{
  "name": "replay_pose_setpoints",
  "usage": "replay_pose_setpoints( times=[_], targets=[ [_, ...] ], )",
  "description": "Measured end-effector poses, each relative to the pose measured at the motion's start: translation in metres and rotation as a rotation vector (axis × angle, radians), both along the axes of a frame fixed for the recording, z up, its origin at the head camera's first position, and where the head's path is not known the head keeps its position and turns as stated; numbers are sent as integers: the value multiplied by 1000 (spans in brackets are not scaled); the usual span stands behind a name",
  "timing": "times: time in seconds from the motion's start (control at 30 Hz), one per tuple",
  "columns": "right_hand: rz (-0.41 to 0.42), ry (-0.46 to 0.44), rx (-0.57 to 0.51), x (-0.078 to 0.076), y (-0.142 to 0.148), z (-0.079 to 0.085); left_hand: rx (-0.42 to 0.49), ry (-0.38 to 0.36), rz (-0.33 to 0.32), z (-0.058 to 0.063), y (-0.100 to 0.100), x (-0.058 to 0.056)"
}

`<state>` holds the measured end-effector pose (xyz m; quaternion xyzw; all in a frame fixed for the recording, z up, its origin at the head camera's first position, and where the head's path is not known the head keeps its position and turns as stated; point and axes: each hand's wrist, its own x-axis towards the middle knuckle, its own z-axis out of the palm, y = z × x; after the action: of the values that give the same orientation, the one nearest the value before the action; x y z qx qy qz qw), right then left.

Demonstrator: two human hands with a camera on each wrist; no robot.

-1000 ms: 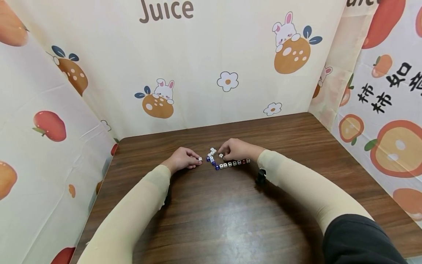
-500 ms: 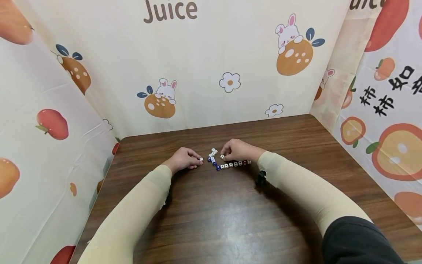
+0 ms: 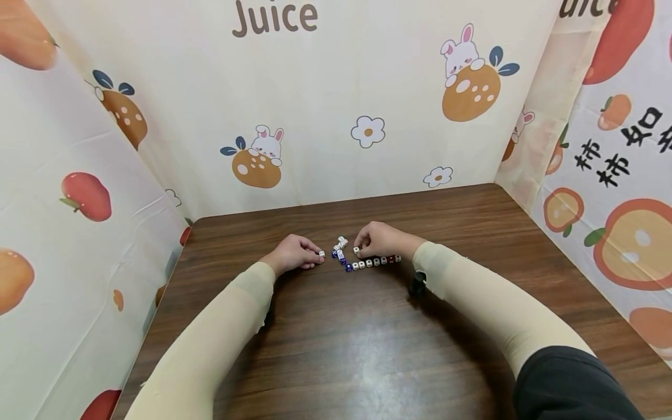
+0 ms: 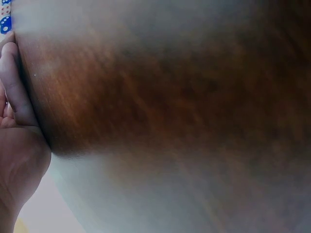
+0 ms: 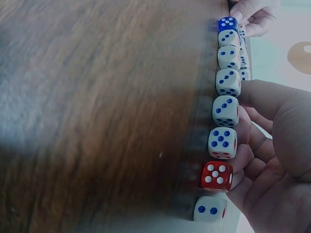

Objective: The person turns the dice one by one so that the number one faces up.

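My left hand (image 3: 295, 253) pinches a white die (image 3: 322, 254) between thumb and fingertips, just left of a short line of dice. Blue dice (image 3: 343, 261) and white dice (image 3: 342, 240) make up that line. To its right, my right hand (image 3: 383, 239) holds another white die (image 3: 356, 250) at its fingertips, low over the table. In front of the right hand runs a row of dice, from a blue die (image 5: 228, 23) through several white dice (image 5: 226, 111) to a red die (image 5: 217, 175) and a last white die (image 5: 210, 209). The left wrist view hides the left fingertips' hold.
The brown wooden table (image 3: 325, 350) stretches toward the person and to both sides. Behind it stands a printed cloth wall (image 3: 315, 87); more cloth hangs at left and right. A black wrist device (image 3: 417, 284) sits under the right forearm.
My right fingers have drawn in around the white die, which stood between parted fingertips before. The left hand keeps its hold and place. The head view has shifted slightly.
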<state>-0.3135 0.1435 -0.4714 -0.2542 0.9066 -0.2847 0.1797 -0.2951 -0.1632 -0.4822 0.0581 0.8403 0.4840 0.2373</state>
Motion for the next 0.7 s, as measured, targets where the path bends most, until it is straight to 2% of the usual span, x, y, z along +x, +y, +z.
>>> replay_pose_setpoints(
  times=[0.43, 0.7],
  targets=[
    [-23, 9, -24, 1, 4, 0, -4, 0, -1, -2, 0, -1],
    [-54, 58, -43, 0, 15, 1, -9, -7, 5, -1, 0, -1]
  ],
)
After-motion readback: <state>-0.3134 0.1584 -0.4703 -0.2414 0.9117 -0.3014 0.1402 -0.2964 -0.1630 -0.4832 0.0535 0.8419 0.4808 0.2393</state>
